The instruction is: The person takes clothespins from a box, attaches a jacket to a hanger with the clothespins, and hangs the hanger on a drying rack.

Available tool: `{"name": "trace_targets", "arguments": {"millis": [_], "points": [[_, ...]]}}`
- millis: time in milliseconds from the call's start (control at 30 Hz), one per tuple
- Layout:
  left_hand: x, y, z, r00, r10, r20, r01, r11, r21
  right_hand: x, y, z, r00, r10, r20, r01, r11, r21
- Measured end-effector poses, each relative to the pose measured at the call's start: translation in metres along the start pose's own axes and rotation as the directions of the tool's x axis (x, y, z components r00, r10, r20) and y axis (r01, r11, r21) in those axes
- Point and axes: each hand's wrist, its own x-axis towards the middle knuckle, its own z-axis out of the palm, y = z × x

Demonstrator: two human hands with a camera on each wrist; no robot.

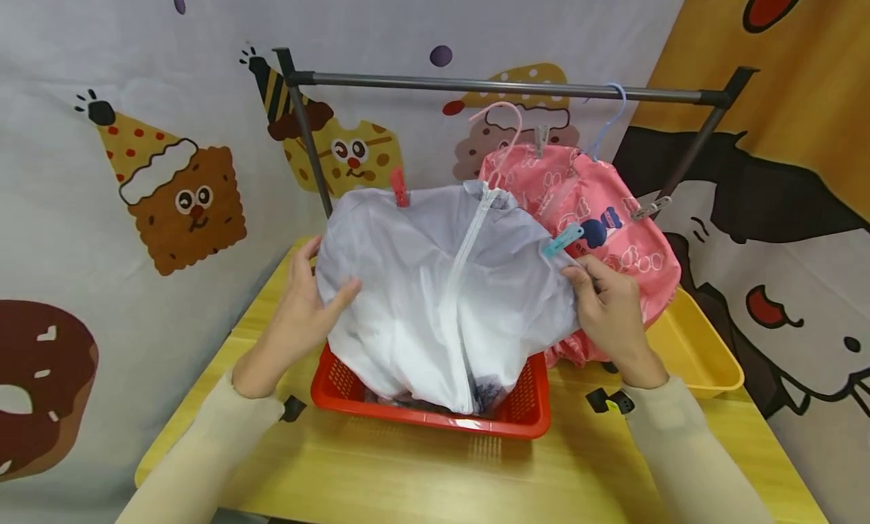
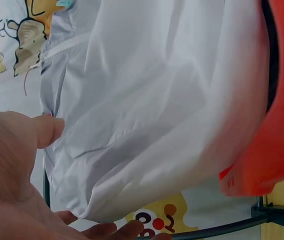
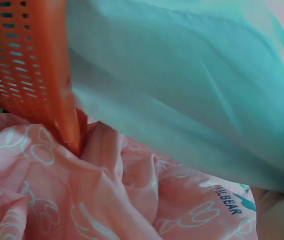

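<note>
A grey-and-white zip jacket (image 1: 408, 282) on a pink hanger (image 1: 516, 120) spreads over a red basket (image 1: 435, 418), its lower part inside. A red clothespin (image 1: 399, 188) sits at one shoulder, a teal clothespin (image 1: 563, 239) at the other. At the jacket's left side my left hand (image 1: 302, 301) has its thumb in front, fingers spread behind the cloth's edge. My right hand (image 1: 608, 305) pinches the jacket's right sleeve edge below the teal clothespin. In the right wrist view, that hand shows only at the lower right corner.
Behind the jacket, a pink printed garment (image 1: 632, 260) hangs by a blue hanger (image 1: 612, 120) from a dark metal rail (image 1: 421, 82), with grey clothespins on it. A yellow tray (image 1: 700, 350) stands at the right of the wooden table (image 1: 381, 471). A cartoon-printed curtain backs everything.
</note>
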Motion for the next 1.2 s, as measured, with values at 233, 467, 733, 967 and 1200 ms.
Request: {"name": "trace_targets", "arguments": {"millis": [233, 467, 733, 967, 1200], "points": [[-0.004, 0.001, 0.003, 0.998, -0.037, 0.053, 0.038, 0.999, -0.012, 0.006, -0.011, -0.002, 0.999, 0.04, -0.031, -0.04, 0.999, -0.004], [-0.008, 0.005, 0.01, 0.996, -0.056, 0.073, 0.057, 0.998, -0.016, 0.016, -0.016, 0.0, 0.996, 0.058, -0.071, -0.06, 0.998, -0.021], [-0.012, 0.01, 0.021, 0.989, -0.076, 0.126, 0.082, 0.995, -0.048, 0.026, -0.021, 0.0, 0.992, 0.062, -0.108, -0.061, 0.998, 0.014], [-0.018, 0.022, 0.034, 0.984, -0.083, 0.155, 0.092, 0.994, -0.056, 0.033, -0.026, 0.005, 0.987, 0.088, -0.132, -0.088, 0.996, 0.008], [-0.018, 0.043, 0.048, 0.985, -0.01, 0.174, 0.027, 0.995, -0.099, 0.039, -0.029, 0.009, 0.976, 0.129, -0.173, -0.131, 0.991, 0.001]]}}
